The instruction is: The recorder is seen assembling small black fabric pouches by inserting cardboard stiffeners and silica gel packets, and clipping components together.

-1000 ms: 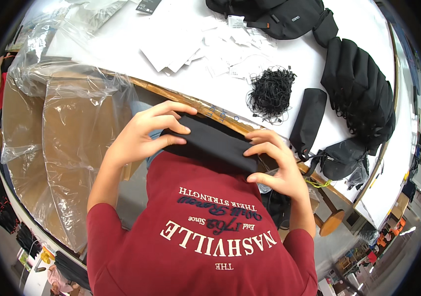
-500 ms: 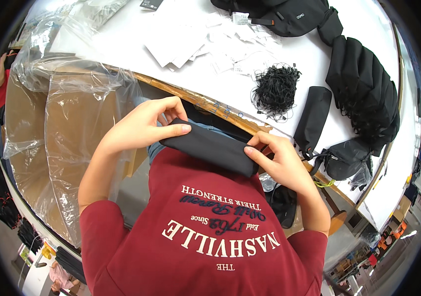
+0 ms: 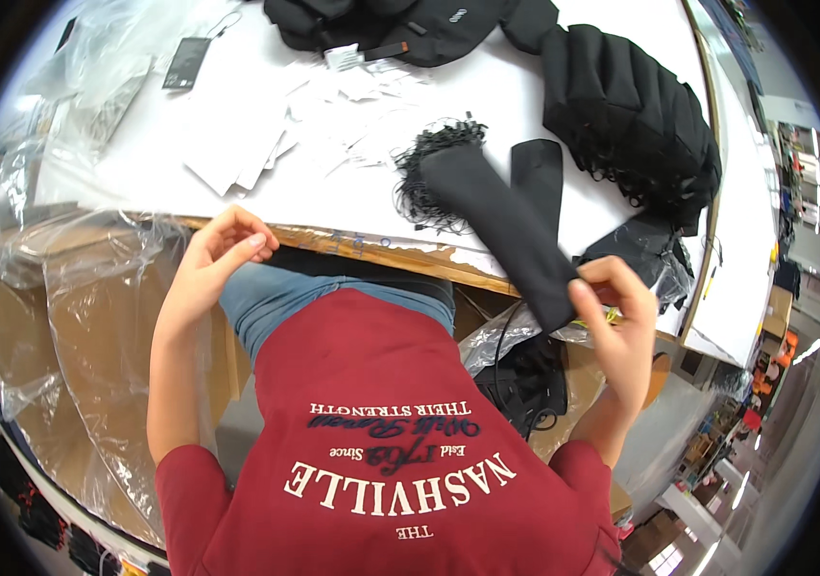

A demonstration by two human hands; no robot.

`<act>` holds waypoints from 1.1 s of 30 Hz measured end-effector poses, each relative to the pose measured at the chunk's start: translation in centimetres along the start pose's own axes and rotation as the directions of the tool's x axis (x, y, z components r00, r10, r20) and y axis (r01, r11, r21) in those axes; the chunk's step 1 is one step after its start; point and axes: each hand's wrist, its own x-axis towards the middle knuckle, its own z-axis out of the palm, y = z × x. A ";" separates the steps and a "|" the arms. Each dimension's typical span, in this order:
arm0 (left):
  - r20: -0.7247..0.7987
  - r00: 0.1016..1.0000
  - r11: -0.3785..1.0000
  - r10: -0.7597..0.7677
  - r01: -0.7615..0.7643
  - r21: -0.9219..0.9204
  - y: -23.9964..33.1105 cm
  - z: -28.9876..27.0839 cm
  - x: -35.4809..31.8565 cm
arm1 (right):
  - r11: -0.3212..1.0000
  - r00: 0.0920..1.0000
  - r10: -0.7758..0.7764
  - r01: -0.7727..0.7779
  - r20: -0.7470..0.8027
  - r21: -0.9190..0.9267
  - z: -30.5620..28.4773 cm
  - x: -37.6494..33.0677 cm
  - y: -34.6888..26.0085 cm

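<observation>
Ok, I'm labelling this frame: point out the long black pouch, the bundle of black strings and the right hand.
long black pouch (image 3: 501,226), head view, mid-length of its fabric.
bundle of black strings (image 3: 417,197), head view, left fringe.
right hand (image 3: 621,331), head view, back of the hand.

At twelve o'clock the heap of black fabric bags is cut off by the rim. The long black fabric sleeve hides part of the tangled black cord bundle beneath.
</observation>
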 end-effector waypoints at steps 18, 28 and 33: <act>0.406 0.914 1.000 -0.011 0.021 -0.019 -4.2 5.9 4.0 | 0.990 0.945 0.135 -0.140 -0.297 0.005 6.0 1.6 9.4; 0.443 0.896 0.984 0.026 0.055 -0.171 -5.5 7.2 3.6 | 0.924 0.903 0.236 -0.323 -0.359 -0.203 6.7 2.0 10.3; 0.475 0.880 0.987 -0.011 0.085 -0.133 -6.5 7.6 4.3 | 0.867 0.934 0.017 -0.191 -0.357 -0.459 8.8 3.1 6.0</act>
